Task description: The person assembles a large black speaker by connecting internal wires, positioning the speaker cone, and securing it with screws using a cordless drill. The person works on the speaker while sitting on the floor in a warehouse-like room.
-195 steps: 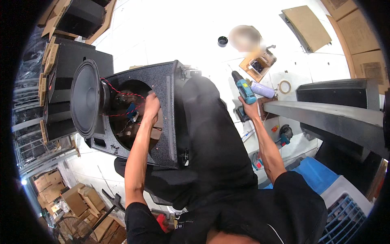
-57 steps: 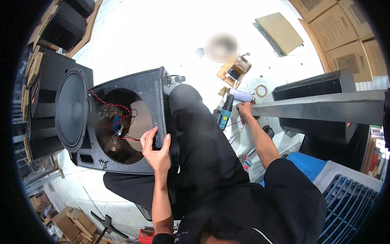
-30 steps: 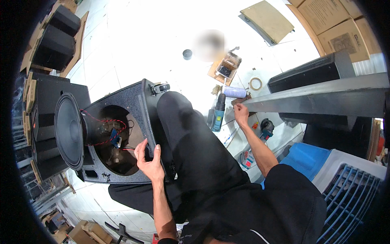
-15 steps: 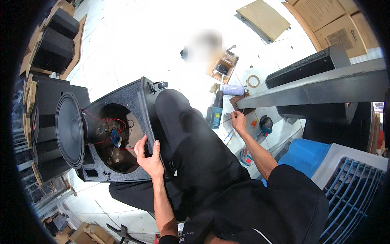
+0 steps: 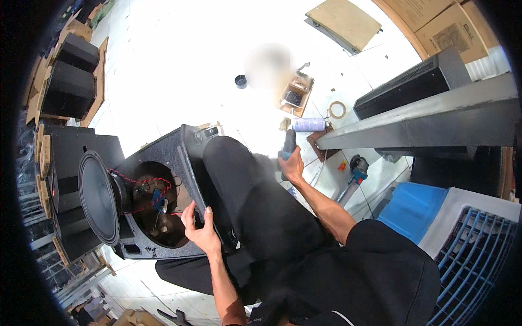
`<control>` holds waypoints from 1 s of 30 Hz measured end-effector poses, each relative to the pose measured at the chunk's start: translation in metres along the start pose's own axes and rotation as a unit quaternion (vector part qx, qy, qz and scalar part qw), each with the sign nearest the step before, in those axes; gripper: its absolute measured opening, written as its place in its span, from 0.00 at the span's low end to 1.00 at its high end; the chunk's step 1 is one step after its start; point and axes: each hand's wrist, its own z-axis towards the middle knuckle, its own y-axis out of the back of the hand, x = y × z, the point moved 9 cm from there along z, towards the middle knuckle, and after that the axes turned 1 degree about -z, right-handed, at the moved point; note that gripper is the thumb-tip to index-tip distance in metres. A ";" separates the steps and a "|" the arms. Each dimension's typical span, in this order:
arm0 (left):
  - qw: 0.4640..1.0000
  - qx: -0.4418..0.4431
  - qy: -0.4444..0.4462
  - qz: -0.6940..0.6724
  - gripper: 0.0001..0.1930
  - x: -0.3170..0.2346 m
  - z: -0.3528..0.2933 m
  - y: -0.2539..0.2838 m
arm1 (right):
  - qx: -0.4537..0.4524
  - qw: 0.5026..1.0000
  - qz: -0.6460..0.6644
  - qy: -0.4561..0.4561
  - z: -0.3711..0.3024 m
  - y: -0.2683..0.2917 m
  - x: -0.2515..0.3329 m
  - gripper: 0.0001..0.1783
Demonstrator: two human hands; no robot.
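A black speaker cabinet [image 5: 166, 148] leans against my left leg, its round opening facing up and showing wires inside. The large speaker driver [image 5: 100, 195] rests at the cabinet's left side, with twisted red and black wires [image 5: 133, 179] leading into the opening. My left hand [image 5: 204, 232] lies at the cabinet's right edge, thumb and fingers spread apart. On the floor beyond my right knee, my right hand [image 5: 293, 164] is closed around a blue and black cordless drill [image 5: 289, 144]. The hand hides part of the drill.
Beyond the drill lie a spray can [image 5: 308, 125], a tape roll [image 5: 337, 110] and a parts tray [image 5: 297, 93]. A power tool [image 5: 358, 167] is right of my hand, below a metal beam [image 5: 418, 127]. A blue-grilled fan [image 5: 473, 255] stands near right; speaker cabinets [image 5: 68, 98] stand left.
My right hand has moved left from beside the metal beam's foot and taken hold of the drill. My left hand stays at the cabinet edge. The whole view has shifted slightly.
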 end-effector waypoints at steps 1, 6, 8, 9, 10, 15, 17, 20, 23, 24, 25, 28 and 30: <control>1.000 -0.001 -0.007 0.003 0.20 -0.001 0.000 0.000 | 0.001 1.000 -0.007 0.008 0.002 0.002 0.001 0.42; 1.000 0.002 0.014 0.003 0.19 0.001 -0.001 0.000 | 0.111 0.990 -0.058 0.070 0.017 -0.004 0.004 0.41; 1.000 0.003 0.021 -0.008 0.21 0.002 -0.001 0.000 | 0.143 0.982 -0.070 0.105 0.018 -0.004 0.008 0.41; 1.000 0.007 0.003 0.003 0.20 -0.002 -0.001 0.000 | 0.160 0.978 -0.081 0.109 0.016 -0.004 0.008 0.42; 1.000 0.015 -0.014 0.015 0.19 -0.005 -0.001 -0.001 | 0.171 0.974 -0.089 0.119 0.015 -0.002 0.012 0.43; 0.999 0.027 -0.014 -0.012 0.19 -0.007 -0.001 -0.002 | 0.063 0.990 -0.005 0.124 0.057 0.029 0.052 0.32; 0.999 0.042 -0.014 0.011 0.20 -0.007 -0.002 -0.002 | -0.016 0.975 0.140 0.173 0.122 0.056 0.079 0.27; 0.998 0.055 -0.015 0.014 0.21 -0.007 -0.001 -0.003 | -0.227 0.963 0.087 0.115 0.243 0.089 0.089 0.18; 0.998 0.063 -0.016 0.014 0.20 -0.007 -0.002 -0.002 | -0.092 0.989 -0.045 0.102 0.341 0.061 0.083 0.19; 0.998 0.058 -0.007 0.009 0.21 -0.005 -0.003 -0.001 | -0.004 0.984 -0.115 0.134 0.358 0.042 0.082 0.18; 0.998 0.056 -0.010 0.019 0.23 -0.005 -0.002 0.000 | 0.081 0.968 -0.200 0.126 0.365 0.022 0.070 0.17; 0.996 0.061 0.003 0.058 0.28 0.002 -0.003 0.003 | 0.145 0.933 -0.281 0.171 0.357 -0.003 0.053 0.14; 0.997 0.061 0.013 0.055 0.28 0.005 -0.004 0.005 | 0.057 0.922 -0.328 0.195 0.343 -0.002 0.053 0.11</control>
